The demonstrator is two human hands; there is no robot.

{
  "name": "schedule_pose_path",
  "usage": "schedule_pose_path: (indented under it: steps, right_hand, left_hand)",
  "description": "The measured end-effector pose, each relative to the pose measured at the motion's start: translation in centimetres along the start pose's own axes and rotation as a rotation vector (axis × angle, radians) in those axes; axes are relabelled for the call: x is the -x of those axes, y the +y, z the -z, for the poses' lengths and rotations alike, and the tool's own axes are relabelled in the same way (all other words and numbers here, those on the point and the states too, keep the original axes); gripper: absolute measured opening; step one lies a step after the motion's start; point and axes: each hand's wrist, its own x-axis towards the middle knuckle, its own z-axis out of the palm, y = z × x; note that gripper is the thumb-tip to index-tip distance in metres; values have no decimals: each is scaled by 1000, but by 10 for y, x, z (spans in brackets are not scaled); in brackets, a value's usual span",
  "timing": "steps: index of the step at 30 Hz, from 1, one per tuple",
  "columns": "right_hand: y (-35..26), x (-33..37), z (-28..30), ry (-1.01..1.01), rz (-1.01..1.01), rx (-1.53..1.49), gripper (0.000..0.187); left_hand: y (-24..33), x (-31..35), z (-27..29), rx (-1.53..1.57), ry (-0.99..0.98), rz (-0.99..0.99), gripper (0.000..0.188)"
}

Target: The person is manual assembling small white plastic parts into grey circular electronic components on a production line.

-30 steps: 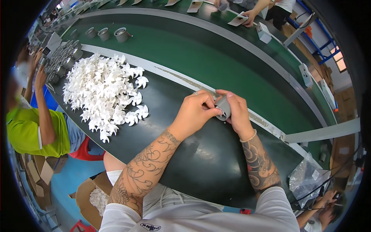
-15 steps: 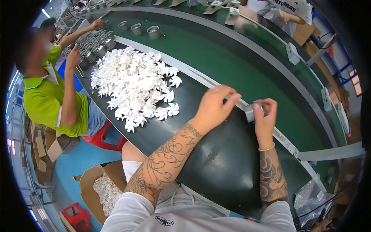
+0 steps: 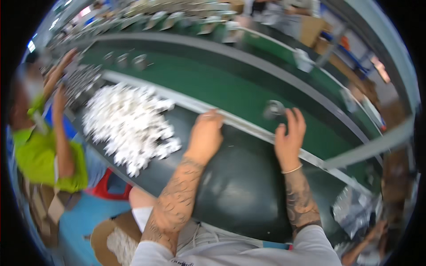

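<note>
A small grey metal cup-shaped part (image 3: 274,109) is on the green conveyor belt, blurred. Just to its right and nearer me is my right hand (image 3: 289,137), its fingers spread and holding nothing. My left hand (image 3: 206,137) is at the pale metal rail along the belt's near side, fingers bent forward. Blur and the back of the hand hide whether it holds anything. To its left, a big heap of white star-shaped plastic pieces (image 3: 128,124) lies on the dark worktop (image 3: 242,195).
The green belt (image 3: 195,84) runs across beyond the rail. Several grey cups (image 3: 140,62) stand on it at far left. A co-worker in a lime-green shirt (image 3: 49,159) sits at left. A clear plastic bag (image 3: 355,210) lies at right; a slanting metal post (image 3: 372,146) crosses there.
My right hand has let go of the grey cup, which is now on the belt. My left hand has drawn away from it to the left. The whole view has shifted and blurred.
</note>
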Motion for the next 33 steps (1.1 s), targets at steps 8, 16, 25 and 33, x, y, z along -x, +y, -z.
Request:
schedule_pose_path:
  steps: [8,16,25,33]
  right_hand:
    - [68,62,132,455,-45,142,17]
    - [283,96,176,88,-471,-15,35]
    - [195,98,169,1098,-1053,-916,27]
    - [67,95,153,493,-558,-643,13]
  left_hand:
    - [5,-1,19,23,-66,135,37]
    - [17,-8,17,459,-239,375,30]
    - [4,3,5,458,-120,110,26]
    - [17,-6,-5,444,-50,130,23]
